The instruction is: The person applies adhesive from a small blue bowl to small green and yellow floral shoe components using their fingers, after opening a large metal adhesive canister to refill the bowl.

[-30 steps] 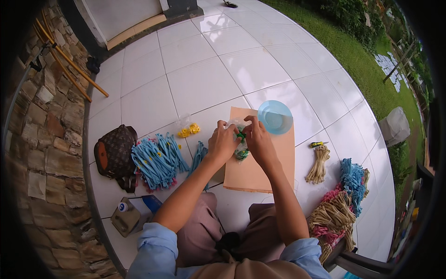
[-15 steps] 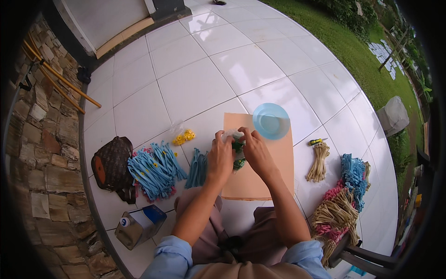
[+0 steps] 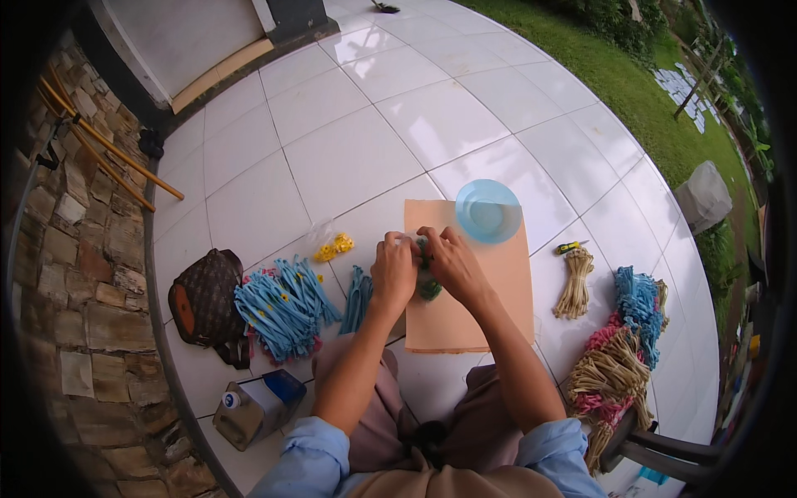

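White tiled floor (image 3: 349,129) beneath peach board (image 3: 486,303), brown backpack (image 3: 207,286), metal can (image 3: 259,407).

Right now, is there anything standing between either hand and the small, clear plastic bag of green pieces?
Nothing visible does: the left hand and the right hand are both at the bag, partly hiding it. The round, translucent light-blue dish lies beyond the right hand, not between.

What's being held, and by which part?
A small plastic bag of green pieces, held near its upper part by left grip and right grip; exact contact hidden.
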A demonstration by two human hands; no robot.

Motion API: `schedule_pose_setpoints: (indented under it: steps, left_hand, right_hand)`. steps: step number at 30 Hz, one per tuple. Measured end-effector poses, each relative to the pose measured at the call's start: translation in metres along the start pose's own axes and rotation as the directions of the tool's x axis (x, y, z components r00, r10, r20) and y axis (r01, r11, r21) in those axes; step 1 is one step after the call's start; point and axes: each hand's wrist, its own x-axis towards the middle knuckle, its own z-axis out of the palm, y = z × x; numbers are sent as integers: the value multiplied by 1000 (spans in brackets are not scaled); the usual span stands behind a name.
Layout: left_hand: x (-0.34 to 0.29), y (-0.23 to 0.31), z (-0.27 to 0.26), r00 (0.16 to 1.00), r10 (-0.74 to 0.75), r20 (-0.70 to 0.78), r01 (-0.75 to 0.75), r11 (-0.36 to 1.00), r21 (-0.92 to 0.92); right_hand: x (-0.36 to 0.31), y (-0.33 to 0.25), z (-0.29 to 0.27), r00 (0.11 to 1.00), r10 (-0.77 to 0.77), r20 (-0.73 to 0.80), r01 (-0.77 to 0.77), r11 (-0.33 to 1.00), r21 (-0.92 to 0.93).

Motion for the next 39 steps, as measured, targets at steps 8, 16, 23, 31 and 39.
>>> schedule_pose_setpoints:
  steps: [8, 16, 23, 31, 39]
  left_hand:
    - [4, -14, 4, 999, -16, 50, 25, 983, -180]
    - [4, -8, -3, 998, 23, 64, -10, 979, -205]
    - [-2, 6, -22, 960, 259, -106, -274, 946, -171]
    - [-3, 17, -43, 960, 271, 63, -178, 771, -612]
    - [-15, 49, -33, 930, 158, 331, 280, 275, -920]
  right_hand:
    - [2, -4, 3, 999, -53, -8, 53, 999, 2]
    - [-3, 7, -8, 987, -95, -128, 120, 972, 201]
    - [-5, 5, -27, 962, 170, -213, -39, 860, 509]
    - [-19, -16, -71, 953, 224, -203, -100, 867, 488]
    - [-43, -31, -94, 914, 163, -371, 4, 912, 410]
